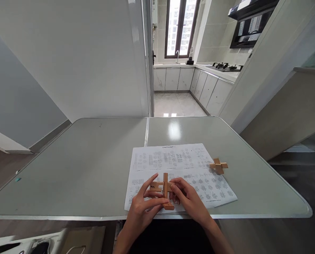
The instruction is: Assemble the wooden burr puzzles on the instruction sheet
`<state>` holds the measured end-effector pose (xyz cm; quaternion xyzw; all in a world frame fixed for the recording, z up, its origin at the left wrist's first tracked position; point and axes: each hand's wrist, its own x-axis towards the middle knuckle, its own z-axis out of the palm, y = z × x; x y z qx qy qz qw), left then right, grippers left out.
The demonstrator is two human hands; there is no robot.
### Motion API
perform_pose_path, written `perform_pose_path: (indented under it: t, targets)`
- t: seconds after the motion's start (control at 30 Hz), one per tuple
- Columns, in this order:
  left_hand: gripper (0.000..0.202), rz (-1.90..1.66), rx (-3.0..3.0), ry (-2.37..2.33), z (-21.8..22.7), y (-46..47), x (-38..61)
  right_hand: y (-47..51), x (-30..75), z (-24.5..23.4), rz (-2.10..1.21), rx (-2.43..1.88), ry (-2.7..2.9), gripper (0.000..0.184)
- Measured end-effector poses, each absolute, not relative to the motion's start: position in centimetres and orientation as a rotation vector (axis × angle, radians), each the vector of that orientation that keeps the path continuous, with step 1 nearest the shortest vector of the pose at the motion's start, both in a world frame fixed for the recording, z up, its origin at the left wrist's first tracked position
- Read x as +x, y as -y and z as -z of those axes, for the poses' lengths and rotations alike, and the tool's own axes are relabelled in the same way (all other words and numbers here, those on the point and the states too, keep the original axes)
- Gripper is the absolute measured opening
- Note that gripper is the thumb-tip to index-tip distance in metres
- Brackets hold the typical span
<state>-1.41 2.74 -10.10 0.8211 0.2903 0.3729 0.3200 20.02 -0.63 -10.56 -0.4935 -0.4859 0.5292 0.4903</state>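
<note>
Between my two hands, just above the printed sheet (pixel 157 173), is a partly joined wooden burr puzzle (pixel 165 183) of reddish-brown pieces, one upright and one crosswise with a dark mark on its left end. My left hand (pixel 144 204) grips it at the lower left, its index finger raised and its thumb near the base. My right hand (pixel 186 197) pinches the right end of the crosswise piece. Some fingertips are hidden behind the pieces. A second wooden cross-shaped puzzle (pixel 218 165), lighter in colour, rests at the sheet's right edge.
The grey-green table (pixel 67 169) has a metal edge and a seam. A small teal object (pixel 17 179) lies near its left edge. Beyond the table are a kitchen doorway, counter (pixel 173 65) and gas stove (pixel 226 67). A white and tan item stands below left.
</note>
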Motion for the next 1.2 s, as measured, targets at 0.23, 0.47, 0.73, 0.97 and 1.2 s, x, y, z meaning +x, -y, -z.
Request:
perform_pose_path:
  t: [0.23,0.47,0.73,0.97,1.2]
  targets:
    - [0.031,-1.051,2.243,-0.762,10.0,-2.7,-1.2,0.7,20.0,10.3,-1.293,-1.165,1.149,0.044]
    - [0.034,-1.044,2.248,-0.759,10.1,-2.6,-1.3,0.8,20.1,10.6,-1.293,-1.164,1.153,0.043]
    - [0.026,-1.122,2.164,-0.745,9.4,-2.7,-1.5,-1.5,20.9,8.4,-1.176,-1.169,1.183,0.043]
    - [0.014,-1.216,2.142,-0.902,5.9,-5.5,-1.1,-7.0,24.0,6.7,-1.140,-1.092,1.101,0.044]
    - [0.031,-0.961,2.031,-1.201,6.2,-15.5,-1.5,-13.0,25.2,9.6,-1.285,-1.011,0.901,0.047]
